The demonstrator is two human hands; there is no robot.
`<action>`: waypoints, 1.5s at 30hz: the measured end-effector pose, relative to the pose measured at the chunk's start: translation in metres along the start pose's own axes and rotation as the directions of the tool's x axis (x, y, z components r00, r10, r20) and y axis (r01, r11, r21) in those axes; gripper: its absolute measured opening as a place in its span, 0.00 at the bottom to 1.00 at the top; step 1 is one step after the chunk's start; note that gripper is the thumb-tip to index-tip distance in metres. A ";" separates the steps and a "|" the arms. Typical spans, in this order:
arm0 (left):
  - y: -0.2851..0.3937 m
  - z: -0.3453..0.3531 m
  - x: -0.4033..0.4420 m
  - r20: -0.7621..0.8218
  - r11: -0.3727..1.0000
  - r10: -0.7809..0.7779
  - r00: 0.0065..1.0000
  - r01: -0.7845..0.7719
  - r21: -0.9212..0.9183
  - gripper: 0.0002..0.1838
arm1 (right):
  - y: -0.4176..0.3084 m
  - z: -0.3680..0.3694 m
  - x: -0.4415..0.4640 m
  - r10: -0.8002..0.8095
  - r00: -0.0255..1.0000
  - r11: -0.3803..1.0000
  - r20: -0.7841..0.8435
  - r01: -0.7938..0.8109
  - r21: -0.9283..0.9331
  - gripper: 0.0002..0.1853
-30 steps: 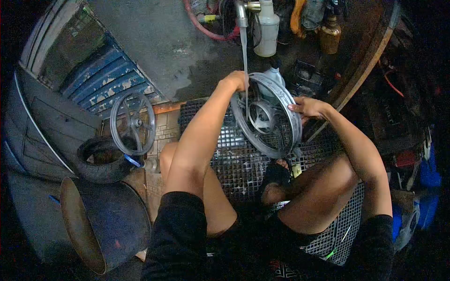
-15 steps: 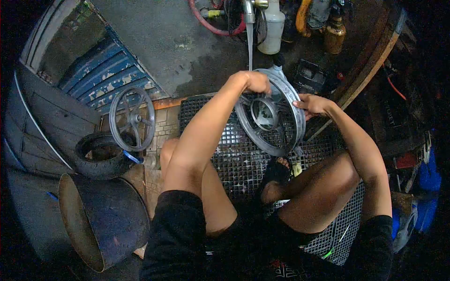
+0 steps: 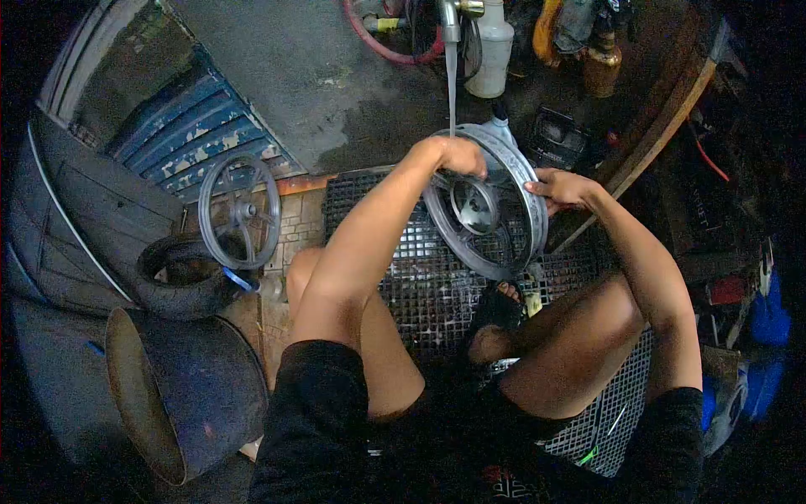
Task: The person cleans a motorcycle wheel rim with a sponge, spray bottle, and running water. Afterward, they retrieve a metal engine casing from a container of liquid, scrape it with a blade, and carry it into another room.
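A grey spoked wheel rim (image 3: 535, 220) stands tilted on the black grid mat, under water running from a metal tap (image 3: 451, 21). My left hand (image 3: 460, 157) is at the upper left of the rim, over its spokes, with fingers curled; what it may hold is hidden. My right hand (image 3: 561, 187) grips the rim's right edge, thumb on the outer face and fingers behind. The stream of water (image 3: 452, 92) comes down just behind my left hand. Behind the rim stands a pale bottle (image 3: 499, 126).
A second spoked wheel (image 3: 270, 210) leans at the left beside a black tyre (image 3: 180, 298). Nearer is a large dark drum (image 3: 206, 395). A white bottle (image 3: 491, 59) and a red hose (image 3: 361, 38) are at the back. A wooden beam (image 3: 663, 134) slants at the right.
My left hand has moved from the rim's upper left edge inward over the spokes, and its fingers have curled. My right hand has stayed on the rim's right edge.
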State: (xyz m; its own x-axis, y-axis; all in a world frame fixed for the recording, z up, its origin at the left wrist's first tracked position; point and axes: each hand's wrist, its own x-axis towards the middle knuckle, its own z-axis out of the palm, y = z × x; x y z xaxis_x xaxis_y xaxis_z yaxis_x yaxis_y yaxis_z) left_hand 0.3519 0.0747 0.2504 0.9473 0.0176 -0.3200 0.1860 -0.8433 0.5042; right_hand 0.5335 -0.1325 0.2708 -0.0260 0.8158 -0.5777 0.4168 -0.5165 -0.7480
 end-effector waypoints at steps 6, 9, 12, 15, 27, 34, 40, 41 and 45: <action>0.006 0.015 -0.006 0.148 0.986 -0.079 0.986 0.056 0.155 0.19 | -0.009 0.001 -0.005 -0.003 1.000 0.995 -0.007 0.003 -0.098 0.25; -0.014 0.029 0.006 0.109 0.994 -0.075 0.991 0.065 0.089 0.19 | -0.007 0.003 -0.004 -0.043 0.999 0.996 -0.022 0.041 -0.079 0.25; -0.017 0.035 0.007 0.073 0.991 -0.082 0.994 0.073 0.116 0.21 | -0.014 0.006 -0.009 -0.040 0.999 0.997 -0.035 0.037 -0.071 0.25; -0.013 0.034 0.010 0.180 0.971 -0.180 0.967 0.146 0.188 0.22 | -0.010 0.006 -0.006 -0.044 0.998 0.997 -0.034 0.042 -0.064 0.26; -0.015 0.044 -0.002 0.024 0.996 0.091 0.996 -0.091 0.017 0.22 | -0.004 0.001 0.005 -0.025 0.999 0.999 -0.038 0.024 -0.034 0.24; 0.022 0.029 -0.032 0.000 0.476 -0.373 0.928 0.191 -0.859 0.28 | -0.026 0.015 0.017 -0.028 0.997 0.999 -0.070 0.030 0.026 0.22; 0.051 0.037 -0.060 -0.212 0.145 -0.706 0.676 -0.155 -0.977 0.34 | -0.074 0.045 0.056 -0.198 0.978 0.973 -0.065 0.188 -0.135 0.25; 0.039 0.043 -0.064 -0.263 0.215 -0.720 0.642 -0.153 -0.965 0.30 | -0.087 0.047 0.064 -0.187 0.982 0.973 -0.015 0.183 -0.140 0.25; -0.036 0.075 -0.089 -0.398 0.278 -0.776 0.489 -0.302 -0.912 0.16 | -0.137 0.060 0.085 -0.319 0.946 0.945 0.053 0.322 -0.054 0.27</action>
State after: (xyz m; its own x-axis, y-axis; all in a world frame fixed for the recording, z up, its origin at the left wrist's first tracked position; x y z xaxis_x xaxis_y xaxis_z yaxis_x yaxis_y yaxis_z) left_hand 0.2410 0.0627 0.2004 0.4230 0.8770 -0.2281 0.0039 0.2500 0.9682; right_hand 0.4201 -0.0077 0.3045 -0.2058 0.9230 -0.3250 0.4350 -0.2112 -0.8753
